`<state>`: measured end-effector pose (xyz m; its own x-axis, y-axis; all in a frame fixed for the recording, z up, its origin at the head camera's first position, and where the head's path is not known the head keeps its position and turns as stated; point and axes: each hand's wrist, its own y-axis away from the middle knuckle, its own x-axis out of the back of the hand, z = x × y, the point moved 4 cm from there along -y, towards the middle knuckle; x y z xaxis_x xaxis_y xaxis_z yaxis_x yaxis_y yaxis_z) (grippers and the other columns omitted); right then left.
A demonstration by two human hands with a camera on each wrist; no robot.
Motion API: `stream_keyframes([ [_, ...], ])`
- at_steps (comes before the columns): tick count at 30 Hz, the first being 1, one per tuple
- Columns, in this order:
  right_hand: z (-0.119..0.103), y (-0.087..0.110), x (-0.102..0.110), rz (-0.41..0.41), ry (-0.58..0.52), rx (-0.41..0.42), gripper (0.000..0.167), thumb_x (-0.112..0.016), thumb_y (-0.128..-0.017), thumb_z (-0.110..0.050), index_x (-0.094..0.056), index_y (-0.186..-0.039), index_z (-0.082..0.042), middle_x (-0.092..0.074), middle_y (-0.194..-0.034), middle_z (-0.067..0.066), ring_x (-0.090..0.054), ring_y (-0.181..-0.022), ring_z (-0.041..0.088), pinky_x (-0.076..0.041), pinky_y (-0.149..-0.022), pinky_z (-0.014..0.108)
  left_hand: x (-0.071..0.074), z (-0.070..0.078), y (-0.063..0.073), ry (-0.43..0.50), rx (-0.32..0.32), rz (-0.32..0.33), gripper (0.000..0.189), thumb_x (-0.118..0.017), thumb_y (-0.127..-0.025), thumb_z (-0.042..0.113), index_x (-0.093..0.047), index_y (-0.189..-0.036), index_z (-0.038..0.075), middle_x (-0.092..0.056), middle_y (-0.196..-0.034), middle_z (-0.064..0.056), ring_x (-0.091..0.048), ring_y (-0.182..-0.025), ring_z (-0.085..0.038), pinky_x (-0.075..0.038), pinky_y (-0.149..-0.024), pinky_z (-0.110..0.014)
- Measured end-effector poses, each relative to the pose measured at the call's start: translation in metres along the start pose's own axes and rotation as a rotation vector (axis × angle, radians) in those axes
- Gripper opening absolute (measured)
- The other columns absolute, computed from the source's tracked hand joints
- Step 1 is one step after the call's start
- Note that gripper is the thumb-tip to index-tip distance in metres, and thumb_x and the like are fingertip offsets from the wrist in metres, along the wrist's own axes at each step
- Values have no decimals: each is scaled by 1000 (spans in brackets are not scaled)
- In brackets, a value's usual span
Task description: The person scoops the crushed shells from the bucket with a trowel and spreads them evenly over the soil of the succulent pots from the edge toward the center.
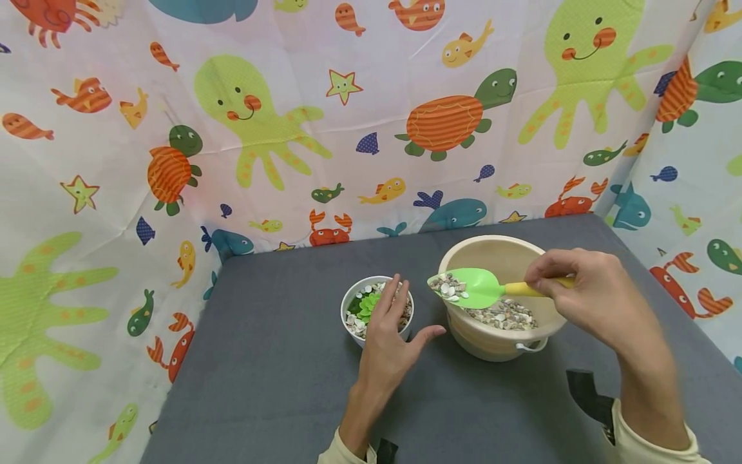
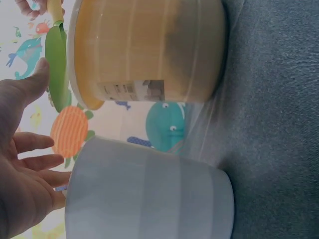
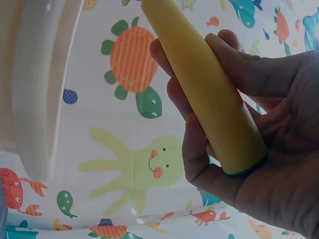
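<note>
My right hand point(image 1: 597, 296) grips the yellow handle point(image 3: 209, 94) of a small green trowel point(image 1: 478, 288). Pebbles point(image 1: 449, 287) lie on the trowel's tip, which reaches past the left rim of a cream bucket point(image 1: 493, 345). More pebbles point(image 1: 504, 316) cover the bucket's bottom. To the left stands a white pot point(image 2: 149, 194) holding a green succulent point(image 1: 366, 305) among pale pebbles. My left hand point(image 1: 388, 341) is at the pot's right side, fingers extended over its rim and thumb spread toward the bucket. Nothing is held in it.
Both containers stand on a grey cloth-covered table point(image 1: 278, 374). A white curtain point(image 1: 371, 122) printed with sea animals hangs behind and along the sides. The bucket's white handle point(image 1: 531, 346) hangs at its front right.
</note>
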<state>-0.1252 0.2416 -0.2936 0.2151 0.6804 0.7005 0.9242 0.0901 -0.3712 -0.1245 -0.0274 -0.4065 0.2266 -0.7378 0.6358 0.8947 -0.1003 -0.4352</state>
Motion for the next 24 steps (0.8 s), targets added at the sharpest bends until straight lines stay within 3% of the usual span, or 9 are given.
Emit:
stream_keyframes([
  [10, -10, -5, -12, -16, -18, 19, 24, -73, -83, 14, -80, -86, -8, -77, -81, 5, -58, -74, -2, -48, -67, 6, 8, -10, 4, -6, 17, 66, 93, -92, -76, 44, -53, -153, 8, -48, -163, -12, -47, -152, -31, -45, -120, -49],
  [16, -16, -11, -24, -73, -30, -13, 22, -71, -86, 11, -81, -89, -8, -78, -84, 5, -67, -81, 19, -51, -68, 12, 13, -17, 7, -6, 32, 111, 93, -94, -75, 41, -54, -152, 6, -51, -160, -16, -51, -148, -33, -47, -118, -52],
  [24, -25, -16, -42, -125, -91, -7, 20, -71, -87, 9, -81, -91, -8, -78, -86, 5, -67, -87, 22, -53, -70, 18, 16, -32, 13, 26, 65, 162, 100, -91, -79, 42, -43, -159, 5, -42, -166, -17, -40, -155, -38, -42, -121, -58],
])
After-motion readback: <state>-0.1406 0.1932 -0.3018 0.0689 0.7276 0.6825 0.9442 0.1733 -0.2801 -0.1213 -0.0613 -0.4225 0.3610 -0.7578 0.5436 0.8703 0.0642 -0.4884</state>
